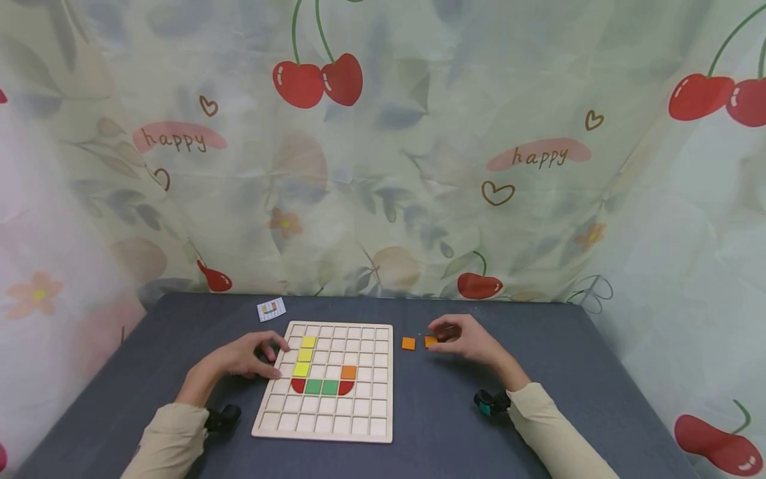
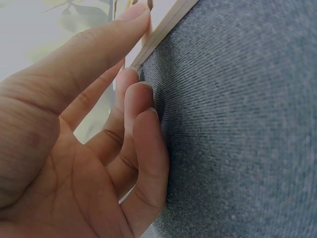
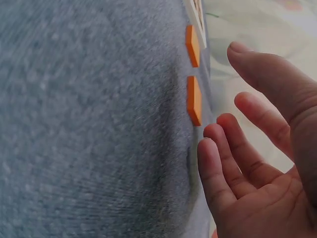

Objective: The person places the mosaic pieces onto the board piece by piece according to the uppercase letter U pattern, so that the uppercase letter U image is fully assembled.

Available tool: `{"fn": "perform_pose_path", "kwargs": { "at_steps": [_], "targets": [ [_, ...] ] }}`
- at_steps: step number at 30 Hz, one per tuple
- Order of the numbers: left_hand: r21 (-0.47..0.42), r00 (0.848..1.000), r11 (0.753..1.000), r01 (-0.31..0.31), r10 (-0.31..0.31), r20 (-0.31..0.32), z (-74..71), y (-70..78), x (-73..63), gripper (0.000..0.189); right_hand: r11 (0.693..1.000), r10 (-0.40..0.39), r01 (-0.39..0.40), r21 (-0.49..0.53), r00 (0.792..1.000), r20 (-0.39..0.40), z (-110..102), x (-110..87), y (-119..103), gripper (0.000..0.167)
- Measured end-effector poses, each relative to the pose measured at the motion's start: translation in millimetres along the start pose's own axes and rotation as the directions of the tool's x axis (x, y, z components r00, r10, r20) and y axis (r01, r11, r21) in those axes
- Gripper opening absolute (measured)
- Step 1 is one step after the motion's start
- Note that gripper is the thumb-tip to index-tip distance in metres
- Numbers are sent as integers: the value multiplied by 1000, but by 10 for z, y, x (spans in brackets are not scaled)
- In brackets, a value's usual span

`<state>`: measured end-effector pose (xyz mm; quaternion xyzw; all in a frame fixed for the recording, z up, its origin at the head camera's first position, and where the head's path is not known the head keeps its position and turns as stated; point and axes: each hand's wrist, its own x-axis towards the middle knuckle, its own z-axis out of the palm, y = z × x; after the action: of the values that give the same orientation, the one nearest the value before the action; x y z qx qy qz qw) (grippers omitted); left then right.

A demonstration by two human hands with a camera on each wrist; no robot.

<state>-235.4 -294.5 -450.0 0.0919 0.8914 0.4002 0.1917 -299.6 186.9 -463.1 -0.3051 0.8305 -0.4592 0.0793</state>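
A pale wooden grid board lies on the table, holding yellow squares in a column, two green squares, two red rounded pieces and one orange square. My left hand rests at the board's left edge, its thumb and index fingertips touching the rim; the other fingers bend loosely beside it. Right of the board lie two loose orange square tiles. Around the farther-right tile hovers my right hand, thumb and fingers spread apart, with a gap to the tile in the right wrist view.
A small printed card showing a coloured grid pattern lies behind the board's left corner. Dark grey cloth covers the table. A patterned curtain hangs along the table's back edge and both sides.
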Motion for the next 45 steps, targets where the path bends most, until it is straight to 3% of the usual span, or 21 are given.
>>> {"fn": "perform_pose_path", "kwargs": {
  "at_steps": [11, 19, 28, 45],
  "targets": [
    [1, 1000, 1000, -1, 1, 1, -7, 8, -2, 46, 994, 54, -56, -91, 998, -21, 5, 57, 71, 45],
    [13, 1000, 1000, 3, -3, 1, -2, 1, 4, 46, 985, 98, -101, -137, 995, -29, 29, 113, 97, 39],
    [12, 1000, 1000, 8, -8, 4, -6, 5, -1, 46, 976, 88, -91, -196, 996, -26, 61, 147, 86, 29],
    [14, 1000, 1000, 13, -13, -2, -1, 17, -7, 46, 983, 80, -81, -168, 997, -11, 69, 182, 87, 21]
  ]
}}
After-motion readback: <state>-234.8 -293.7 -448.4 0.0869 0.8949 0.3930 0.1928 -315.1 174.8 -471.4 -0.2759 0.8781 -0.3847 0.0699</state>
